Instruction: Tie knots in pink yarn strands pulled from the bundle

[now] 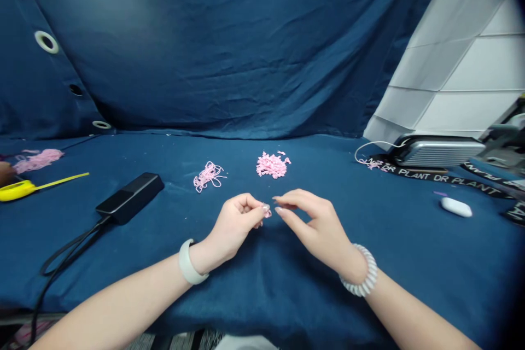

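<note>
My left hand is closed in a pinch around a small pink piece, which pokes out at the fingertips; its exact form is too small to make out. Just to the right, my right hand is open, thumb and index finger apart and pointing at the pinched piece without touching it. Beyond my hands lies a heap of small pink pieces, with a few loose ones at its right side. Left of the heap is a loose tangle of pink cord.
A black box-shaped device with a cable lies left. Farther left are a yellow-handled tool and more pink cord. At right are a ribbed silver-black device, a lettered black strap and a white case. Blue cloth hangs behind.
</note>
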The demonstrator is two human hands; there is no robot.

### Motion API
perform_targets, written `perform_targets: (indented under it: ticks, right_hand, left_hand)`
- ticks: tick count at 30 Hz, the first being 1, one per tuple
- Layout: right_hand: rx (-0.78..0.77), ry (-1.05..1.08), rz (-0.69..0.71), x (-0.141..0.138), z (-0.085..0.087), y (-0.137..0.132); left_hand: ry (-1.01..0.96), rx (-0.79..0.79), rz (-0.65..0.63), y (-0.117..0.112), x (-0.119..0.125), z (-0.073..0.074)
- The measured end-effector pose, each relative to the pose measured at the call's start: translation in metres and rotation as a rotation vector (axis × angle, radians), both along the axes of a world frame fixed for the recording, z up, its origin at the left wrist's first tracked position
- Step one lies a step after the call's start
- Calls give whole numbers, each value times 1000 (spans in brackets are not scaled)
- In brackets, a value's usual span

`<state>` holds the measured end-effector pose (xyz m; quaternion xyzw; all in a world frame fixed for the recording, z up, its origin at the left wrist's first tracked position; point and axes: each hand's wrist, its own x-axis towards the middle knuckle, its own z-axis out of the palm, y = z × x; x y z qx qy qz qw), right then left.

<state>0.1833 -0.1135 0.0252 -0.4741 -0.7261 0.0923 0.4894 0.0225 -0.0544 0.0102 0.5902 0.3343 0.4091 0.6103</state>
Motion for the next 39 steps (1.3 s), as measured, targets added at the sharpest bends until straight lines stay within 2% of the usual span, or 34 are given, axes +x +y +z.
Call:
perform_targets:
  ticks: [3, 12, 22, 29, 31, 35, 39]
  right_hand:
    - [-130, 28, 63, -1, 3, 1]
    - [-308, -33, 181, 7, 8, 0]
    - [-312, -153, 132, 7, 9, -3]
    - [-201, -284, 41, 2, -1, -1]
    - [-199, -263, 43, 2, -1, -1]
    - [-290, -180, 126, 4, 2, 0]
    - [-291, -151, 113, 5, 3, 2]
  left_hand:
    - [37, 48, -34, -2, 0, 1]
    - [123, 68, -117, -2, -1, -1]
    - [188, 58, -120, -5, 0, 3]
    - [207, 35, -117, 2, 0, -3]
    - [195, 35, -108, 5, 0, -5]
    - [166, 38, -103, 4, 0, -4]
    - [162, 1, -117, 1, 1, -2]
